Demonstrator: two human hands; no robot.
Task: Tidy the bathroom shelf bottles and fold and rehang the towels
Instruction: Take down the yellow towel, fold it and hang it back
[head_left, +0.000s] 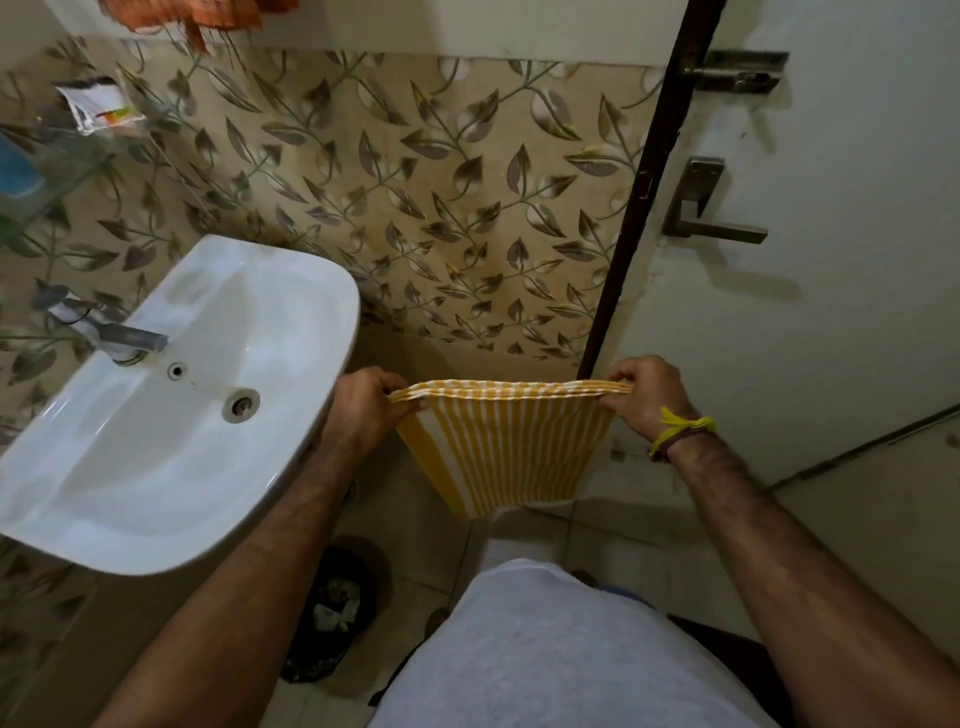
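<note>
I am holding the yellow-and-white striped towel (506, 447) stretched in the air in front of me, with nothing beneath it but the tiled floor (613, 545); it is hanging just beside the right edge of the white sink (171, 415) and in front of the leaf-patterned wall tiles (415, 182). My left hand (363, 410) is pinching the left end of the top edge, fingers curled around several stacked layers, and my right hand (644, 397), the one with the yellow thread at the wrist, is pinching the right end in the same way. By the layers showing along that top edge, I am judging the towel already folded more than once, so the step in hand looks like squaring it before the next fold or the rehanging.

To do this well, I am thinking of keeping both pinches level and the edge taut, so the stripes hang straight and the lower hem does not skew; at present it is sloping down towards the left. Bringing the two ends together evenly should be giving a neat half. Some orange cloth (208, 15) is hanging at the top edge of the view, so I am guessing the rail is up there. The glass shelf (62, 150) at the left is carrying a crumpled sachet (98, 106) and something blue, too blurred to name.
</note>
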